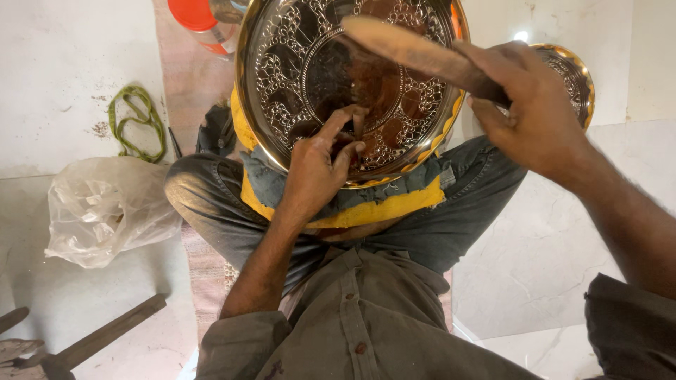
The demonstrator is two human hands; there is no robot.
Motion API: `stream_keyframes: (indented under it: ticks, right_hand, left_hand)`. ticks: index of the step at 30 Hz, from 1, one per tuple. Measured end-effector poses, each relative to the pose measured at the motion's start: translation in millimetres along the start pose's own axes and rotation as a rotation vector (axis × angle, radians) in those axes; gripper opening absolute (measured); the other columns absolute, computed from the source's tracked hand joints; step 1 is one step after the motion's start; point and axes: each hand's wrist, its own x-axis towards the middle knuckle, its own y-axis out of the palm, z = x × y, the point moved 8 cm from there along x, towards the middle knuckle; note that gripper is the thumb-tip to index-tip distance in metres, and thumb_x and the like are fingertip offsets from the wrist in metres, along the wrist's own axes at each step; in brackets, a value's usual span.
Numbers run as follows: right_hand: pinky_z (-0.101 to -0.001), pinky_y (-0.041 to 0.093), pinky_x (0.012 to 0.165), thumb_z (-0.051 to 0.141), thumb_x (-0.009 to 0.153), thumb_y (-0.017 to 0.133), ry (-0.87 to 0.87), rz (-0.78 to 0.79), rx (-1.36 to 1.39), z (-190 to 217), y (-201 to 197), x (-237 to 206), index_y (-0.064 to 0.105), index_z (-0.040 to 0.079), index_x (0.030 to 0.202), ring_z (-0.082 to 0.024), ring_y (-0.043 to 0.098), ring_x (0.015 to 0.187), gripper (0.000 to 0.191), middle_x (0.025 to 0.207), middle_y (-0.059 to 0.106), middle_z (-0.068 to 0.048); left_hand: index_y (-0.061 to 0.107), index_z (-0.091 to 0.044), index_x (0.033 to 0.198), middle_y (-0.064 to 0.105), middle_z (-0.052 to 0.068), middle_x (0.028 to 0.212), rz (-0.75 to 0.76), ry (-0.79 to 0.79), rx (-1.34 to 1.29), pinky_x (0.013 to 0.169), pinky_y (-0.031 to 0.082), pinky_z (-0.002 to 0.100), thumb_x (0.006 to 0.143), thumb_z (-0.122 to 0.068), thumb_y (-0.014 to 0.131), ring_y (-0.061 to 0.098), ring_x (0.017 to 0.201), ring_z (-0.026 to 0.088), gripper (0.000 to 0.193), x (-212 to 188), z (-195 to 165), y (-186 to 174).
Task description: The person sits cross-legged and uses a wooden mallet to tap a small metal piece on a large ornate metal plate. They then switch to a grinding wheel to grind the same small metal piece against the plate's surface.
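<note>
Left hand [320,165] rests on the engraved metal tray [296,63], fingers pinched together near its centre w/ the index stretched up; whatever small thing it grips can't be made out. Right hand [531,105] is closed round a wooden mallet [405,46], held slanted across the tray's upper right. Tray sits tilted on the lap, backed by a yellow pad [384,210] & grey cloth [271,179] (gold scalloped rim showing). A second, smaller tray [574,70] peeks out behind the right hand. Further out on the floor [542,253]: crumpled plastic bag [102,207], green cord [134,123], orange-lidded jar [201,21], wooden stick [105,334] lower left.
</note>
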Motion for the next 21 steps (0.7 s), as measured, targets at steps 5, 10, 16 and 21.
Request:
stream_keyframes:
  ticks: [5,10,16,21]
  right_hand:
    - [-0.0441,0.053,0.095,0.006,0.089,0.071,-0.214,-0.055,-0.410,18,-2,-1,0.057,0.021,0.146,-0.025,0.064,0.106,0.060,0.119,0.063,-0.009]
    - [-0.0378,0.054,0.101,0.001,0.097,0.067,-0.056,0.038,-0.063,-2,5,-3,0.055,0.022,0.153,-0.026,0.061,0.114,0.061,0.128,0.059,-0.015]
    - [-0.0423,0.054,0.098,0.002,0.093,0.072,-0.187,-0.070,-0.476,0,0,-8,0.060,0.022,0.147,-0.023,0.063,0.105,0.059,0.118,0.064,-0.009]
    - [-0.0379,0.051,0.081,0.003,0.092,0.075,0.068,-0.137,0.085,-18,-12,-4,0.055,0.013,0.147,-0.026,0.059,0.093,0.060,0.107,0.058,-0.016]
  left_hand:
    - [0.051,-0.021,0.147,0.081,0.011,0.096,0.014,0.024,0.000,0.058,0.059,0.029,0.095,-0.001,0.067,0.078,0.072,0.015,0.058,3,-3,0]
    - [0.055,-0.022,0.144,0.081,0.012,0.096,0.025,-0.001,-0.006,0.061,0.059,0.031,0.096,-0.003,0.069,0.080,0.077,0.016,0.053,3,-1,1]
    - [0.055,-0.019,0.144,0.081,0.013,0.094,0.034,0.024,-0.030,0.068,0.063,0.031,0.097,-0.005,0.071,0.081,0.082,0.015,0.052,4,-3,0]
    - [0.054,-0.019,0.145,0.081,0.012,0.093,0.051,0.011,-0.053,0.068,0.061,0.031,0.096,-0.003,0.068,0.080,0.079,0.014,0.054,4,-1,0]
